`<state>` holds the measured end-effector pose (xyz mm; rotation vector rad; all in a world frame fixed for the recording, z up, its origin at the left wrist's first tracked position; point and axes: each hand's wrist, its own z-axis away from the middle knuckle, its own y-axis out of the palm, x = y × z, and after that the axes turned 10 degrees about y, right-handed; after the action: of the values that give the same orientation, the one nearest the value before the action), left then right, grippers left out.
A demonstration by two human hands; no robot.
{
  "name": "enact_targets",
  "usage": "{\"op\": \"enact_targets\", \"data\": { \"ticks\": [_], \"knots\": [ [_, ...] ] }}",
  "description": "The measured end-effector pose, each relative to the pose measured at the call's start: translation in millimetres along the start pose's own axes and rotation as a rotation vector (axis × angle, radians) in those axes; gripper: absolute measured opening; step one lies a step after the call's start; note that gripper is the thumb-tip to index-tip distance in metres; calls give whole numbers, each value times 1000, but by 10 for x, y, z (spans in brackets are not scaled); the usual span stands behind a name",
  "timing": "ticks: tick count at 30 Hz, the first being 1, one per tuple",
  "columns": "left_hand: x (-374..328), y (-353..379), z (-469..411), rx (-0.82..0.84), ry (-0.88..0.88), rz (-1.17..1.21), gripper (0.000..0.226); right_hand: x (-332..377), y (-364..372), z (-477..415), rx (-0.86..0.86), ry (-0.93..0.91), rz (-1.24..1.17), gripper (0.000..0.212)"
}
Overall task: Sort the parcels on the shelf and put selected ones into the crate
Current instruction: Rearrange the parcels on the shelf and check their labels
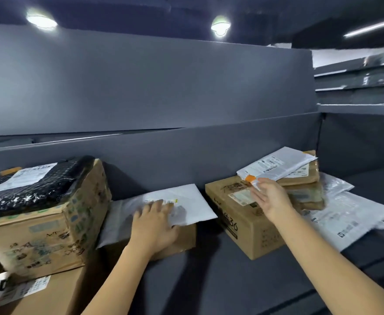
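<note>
- parcels first: white mailer lies flat on a low brown box, mid shelf. Second white mailer w/ an orange tab sits tilted across a small stack of boxes further right.
- my left hand is flat on the first mailer, fingers spread, pressing on its label, not gripping.
- my right hand is at the orange-tab corner of the second mailer. Fingers look fairly straight, and tbh I can't tell if I've got it pinched or am just touching it.
- box marked "36" is right under that hand, touching the small stack.
- further out: white poly bags at the far right, and a printed carton w/ a black bubble mailer on top at the left.
- crate: not in view.
- step imo: still sorting, checking labels, nothing picked yet.
- next move needs a proper grip on whichever mailer gets chosen. They're thin and slippery, so prob lift by an edge w/o dragging the stack under it, then find the crate.
</note>
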<state>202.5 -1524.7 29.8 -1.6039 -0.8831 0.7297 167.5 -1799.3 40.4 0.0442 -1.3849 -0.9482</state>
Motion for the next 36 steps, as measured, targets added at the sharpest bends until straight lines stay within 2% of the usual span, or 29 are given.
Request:
{"op": "enact_targets", "data": {
  "ticks": [3, 8, 11, 15, 19, 22, 24, 29, 30, 33, 36],
  "knots": [
    [-184, 103, -141, 51, 70, 47, 75, 136, -161, -182, -72, 49, -33, 36],
    [-162, 246, -341, 76, 38, 97, 50, 181, -153, -319, 2, 153, -186, 39],
    [-147, 199, -434, 98, 6, 203, 47, 191, -116, -396, 5, 187, -145, 45],
    [-150, 226, -493, 61, -12, 219, 45, 311, -53, -405, 3, 277, -50, 35],
    [-182, 271, -481, 40, -15, 176, 43, 349, -66, -436, 23, 341, -86, 47],
    [-182, 308, -474, 34, -11, 157, 42, 295, -28, -465, -14, 286, -52, 40],
    [-192, 303, -465, 39, -14, 154, 42, 231, 47, -426, -58, 217, 55, 24],
    [-189, 309, -447, 46, -4, 152, 45, 39, 223, -295, -157, -164, 365, 17],
    [-189, 310, -431, 49, -2, 149, 45, 17, 266, -235, -142, -205, 396, 13],
    [-157, 318, -399, 52, 13, 161, 47, 16, 394, -2, -56, -279, 451, 25],
    [-35, 347, -358, 28, 81, 237, 54, 108, 501, 273, 60, -338, 352, 30]
  ]
}}
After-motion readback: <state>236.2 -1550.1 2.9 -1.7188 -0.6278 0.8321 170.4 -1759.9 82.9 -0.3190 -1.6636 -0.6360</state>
